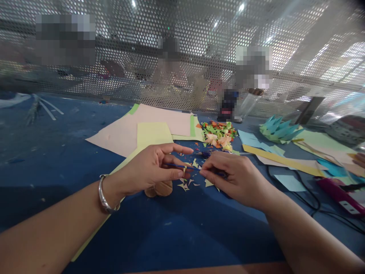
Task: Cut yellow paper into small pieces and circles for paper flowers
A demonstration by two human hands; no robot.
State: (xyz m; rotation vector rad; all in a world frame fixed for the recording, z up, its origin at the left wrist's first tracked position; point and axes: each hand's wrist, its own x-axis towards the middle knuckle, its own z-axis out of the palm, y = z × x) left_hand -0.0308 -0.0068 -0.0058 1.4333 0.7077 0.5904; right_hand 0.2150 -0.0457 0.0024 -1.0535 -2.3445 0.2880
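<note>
A thin blue stick spans the gap between my two hands, above the blue tabletop. My right hand is closed, pinching the stick between thumb and fingers. At my left hand the index finger points out, while thumb and middle finger close on a small pale yellow paper piece at the stick; whether it is wound round the stick I cannot tell. Under this hand lie round brown pieces, partly hidden. Small paper scraps are scattered below the fingers.
Beyond my hands lie large pale sheets, a yellow sheet and a heap of coloured paper bits. To the right are a spiky blue-green paper piece, paper strips, black cables and a purple power strip. A perforated metal screen stands behind.
</note>
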